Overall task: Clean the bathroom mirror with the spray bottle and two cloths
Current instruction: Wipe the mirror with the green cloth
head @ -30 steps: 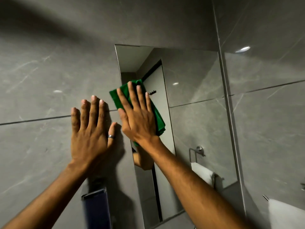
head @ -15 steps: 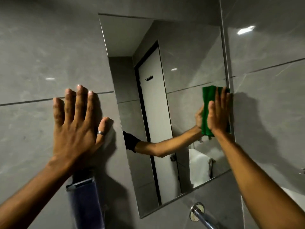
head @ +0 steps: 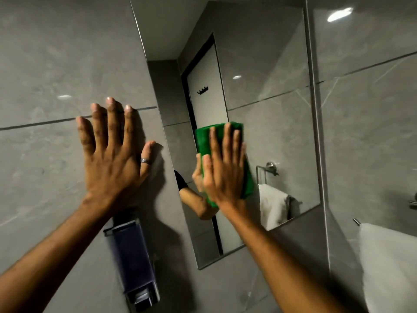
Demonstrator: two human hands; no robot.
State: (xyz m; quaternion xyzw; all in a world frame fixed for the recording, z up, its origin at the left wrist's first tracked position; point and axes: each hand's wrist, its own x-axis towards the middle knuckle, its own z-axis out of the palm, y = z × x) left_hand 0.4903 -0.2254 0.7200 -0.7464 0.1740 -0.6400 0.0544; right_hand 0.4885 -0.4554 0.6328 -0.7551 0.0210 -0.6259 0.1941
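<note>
the right hand (head: 225, 175) has swept the cloth (head: 204, 141) back from the mirror (head: 270, 109) edge to mid-glass, fingers together, flat. left hand (head: 112, 159) splayed on wall. wiping underway; second cloth unseen.

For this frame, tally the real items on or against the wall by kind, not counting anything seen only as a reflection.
Hands: 2, left hand flat on the tile, right hand on the cloth
Green cloth: 1
Mirror: 1
Wall dispenser: 1
White towel: 1
Ring: 1
Total: 7
</note>
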